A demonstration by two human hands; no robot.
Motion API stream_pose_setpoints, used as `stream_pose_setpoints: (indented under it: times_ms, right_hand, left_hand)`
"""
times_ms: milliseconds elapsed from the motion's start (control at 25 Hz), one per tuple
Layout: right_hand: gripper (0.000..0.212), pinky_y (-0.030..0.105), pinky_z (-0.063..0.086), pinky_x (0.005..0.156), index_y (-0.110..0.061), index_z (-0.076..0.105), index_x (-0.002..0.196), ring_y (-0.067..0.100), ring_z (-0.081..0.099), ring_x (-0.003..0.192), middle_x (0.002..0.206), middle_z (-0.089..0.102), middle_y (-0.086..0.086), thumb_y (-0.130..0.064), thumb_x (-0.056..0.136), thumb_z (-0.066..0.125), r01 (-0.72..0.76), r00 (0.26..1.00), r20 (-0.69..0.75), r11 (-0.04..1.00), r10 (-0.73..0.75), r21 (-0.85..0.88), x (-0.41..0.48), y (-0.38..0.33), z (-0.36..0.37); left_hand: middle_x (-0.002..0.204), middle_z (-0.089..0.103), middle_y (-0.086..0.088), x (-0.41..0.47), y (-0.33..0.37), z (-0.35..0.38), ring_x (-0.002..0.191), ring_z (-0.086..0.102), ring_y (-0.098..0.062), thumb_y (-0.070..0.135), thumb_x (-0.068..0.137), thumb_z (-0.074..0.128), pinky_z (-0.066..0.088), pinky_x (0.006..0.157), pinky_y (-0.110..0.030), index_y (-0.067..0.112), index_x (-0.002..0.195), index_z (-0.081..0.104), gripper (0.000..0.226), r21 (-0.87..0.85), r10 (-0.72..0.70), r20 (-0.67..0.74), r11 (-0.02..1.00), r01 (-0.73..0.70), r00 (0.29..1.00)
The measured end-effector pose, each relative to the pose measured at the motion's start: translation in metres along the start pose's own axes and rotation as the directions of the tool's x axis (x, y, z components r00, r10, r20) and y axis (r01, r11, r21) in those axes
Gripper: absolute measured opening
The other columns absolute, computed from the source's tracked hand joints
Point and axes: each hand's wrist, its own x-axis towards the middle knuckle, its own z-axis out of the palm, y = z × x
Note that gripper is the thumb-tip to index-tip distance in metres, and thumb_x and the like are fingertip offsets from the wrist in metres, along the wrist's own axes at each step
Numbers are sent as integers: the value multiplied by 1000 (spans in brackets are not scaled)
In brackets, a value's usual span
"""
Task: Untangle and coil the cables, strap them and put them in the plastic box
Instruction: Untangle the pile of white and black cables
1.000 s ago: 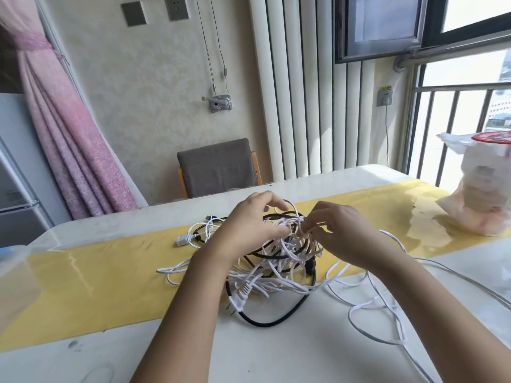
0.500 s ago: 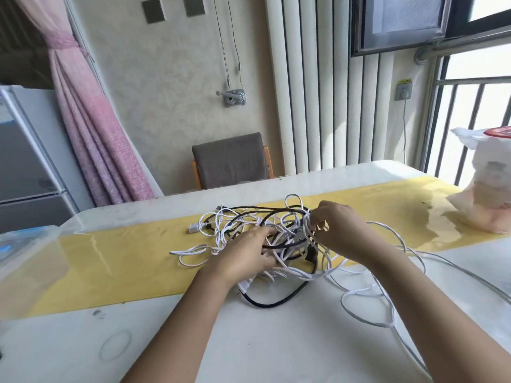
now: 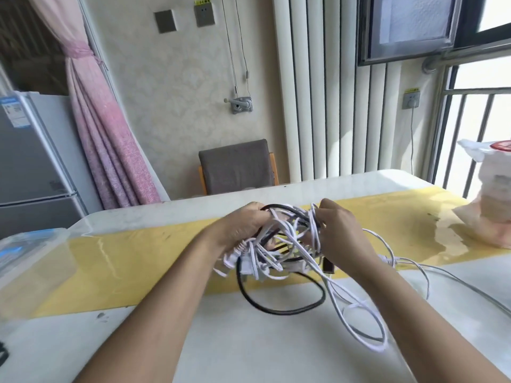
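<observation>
One view only for us: head-worn, wide-angle. We look forward and down across table (image 3: 249,352) from its near side. Our forearms enter from bottom corners; left hand (image 3: 243,228) and right hand (image 3: 343,239) meet close, mid-frame, on cables (image 3: 280,239). Beyond table, we face wall (image 3: 171,92) and chair (image 3: 235,167). Fridge (image 3: 27,161) at left edge, window (image 3: 470,125) at right. Verticals lean outward near borders.

Bright daylight reaches you from the window (image 3: 472,139) on your right, blown out white, glare streaks on the glossy yellow runner (image 3: 110,266), motion blur on your left hand (image 3: 243,228), right hand (image 3: 343,239) and the cables (image 3: 279,244), upright lines leaning near the edges.
</observation>
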Motion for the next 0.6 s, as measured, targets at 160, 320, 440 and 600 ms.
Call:
stream_pose_setpoints:
  times_ms: [160, 320, 440, 600]
  right_hand:
    - [29, 38, 35, 54, -11, 50, 59, 24, 41, 57, 68, 39, 2, -24, 74, 71, 16, 1000, -22, 998, -17, -58, 3, 8, -11]
    - [31, 28, 26, 50, -6, 52, 59, 17, 37, 53, 62, 42, 1, -20, 76, 73, 17, 999, -29, 999, -18, -34, 7, 17, -19]
    - [28, 27, 35, 50, -2, 51, 60, 10, 43, 47, 55, 47, 0, -12, 81, 65, -240, 971, 125, 834, 206, 496, 4, 10, -26]
    - [24, 16, 35, 38, -14, 49, 55, 7, 45, 38, 45, 47, -4, -4, 77, 53, -289, 934, 271, 46, 234, 956, 9, 17, -34]
  left_hand:
    - [69, 59, 3, 10, 21, -49, 56, 51, -14, 9, 82, 63, 38, 52, -24, 16, 85, 62, 8, 736, -114, 5, 673, 73, 993]
    - [95, 63, 1, 16, 9, -79, 88, 61, -24, 11, 89, 56, 42, 70, -30, 31, 114, 55, 32, 853, 221, -329, 487, 189, 918]
    - [105, 67, -9, 14, -19, -109, 98, 62, -32, 12, 89, 54, 40, 72, -33, 26, 115, 54, 29, 830, 304, -518, 405, 384, 800]
    - [103, 67, -13, 26, -54, -116, 96, 61, -34, 15, 93, 51, 39, 70, -34, 20, 107, 59, 17, 767, 210, -572, 479, 426, 793]
